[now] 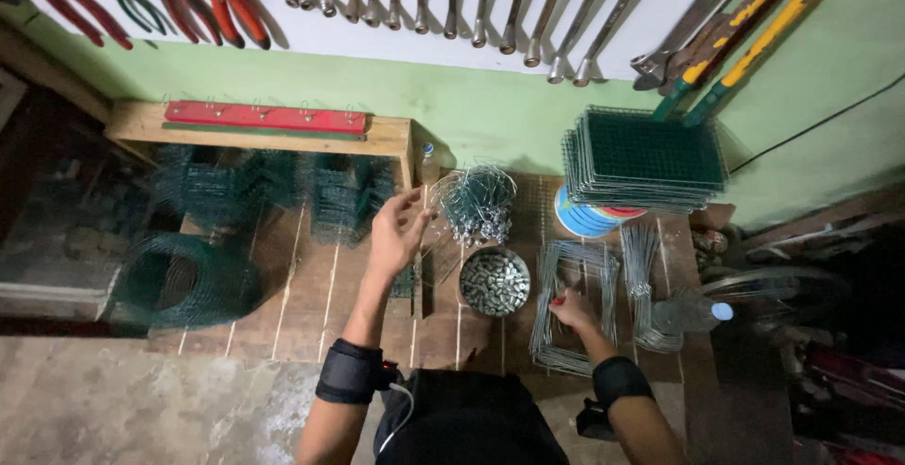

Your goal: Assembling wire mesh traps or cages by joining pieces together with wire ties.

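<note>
Two hands at work among wire pieces on a wooden floor.

The left hand point(396, 229) is raised with fingers loosely spread, holding nothing, just beside a tangle of wire hooks point(476, 201). The right hand point(570, 309) rests on a stack of bent wire frames point(566, 333), fingers curled narrow; whether it grips one is unclear. A bowl of small metal clips point(494, 281) sits between them.

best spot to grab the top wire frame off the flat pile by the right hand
Take the top wire frame by its near short side, coming from above at the worker's edge, close to the right hand. The rectangles lie flat and stacked, so a thin rod pinched at that end can likely be lifted clear of the bowl of metal bits alongside.
</note>
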